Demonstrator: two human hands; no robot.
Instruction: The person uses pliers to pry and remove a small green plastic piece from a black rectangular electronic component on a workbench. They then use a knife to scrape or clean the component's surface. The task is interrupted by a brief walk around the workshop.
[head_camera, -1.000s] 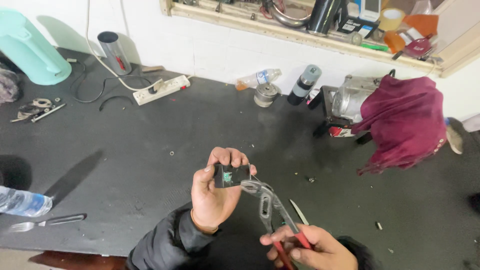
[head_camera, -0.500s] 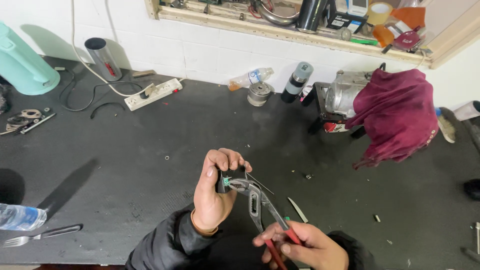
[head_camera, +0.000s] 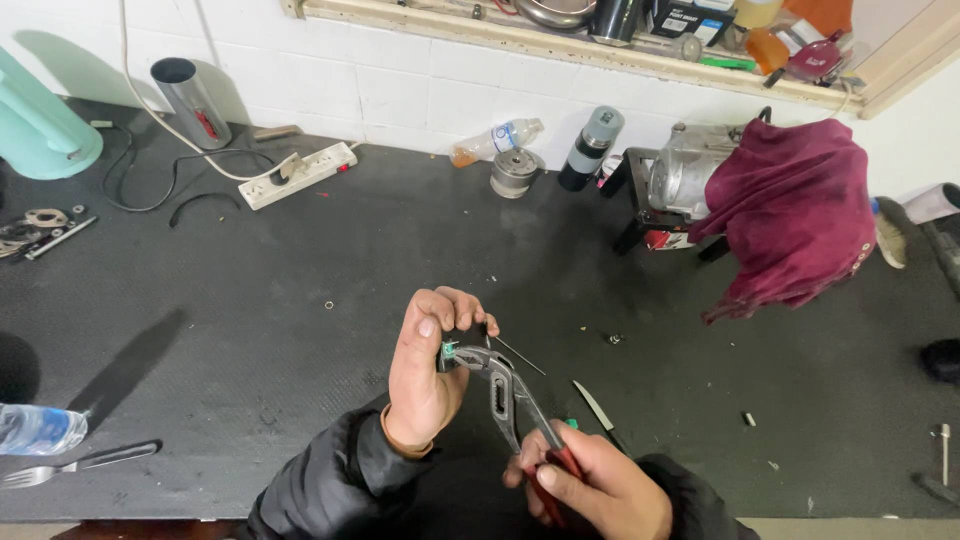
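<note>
Pliers (head_camera: 505, 390), red-handled and squeezed in the right hand's (head_camera: 590, 485) grip, bite a small black part (head_camera: 455, 350) pinched in the left hand's (head_camera: 425, 365) grip above the tabletop (head_camera: 250, 330).

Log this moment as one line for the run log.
left hand: holds small black part | right hand: grips pliers, jaws on part | dark mat

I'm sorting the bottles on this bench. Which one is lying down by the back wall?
The clear plastic bottle with orange liquid, on its side beside the standing grey-capped dark bottle.
</note>
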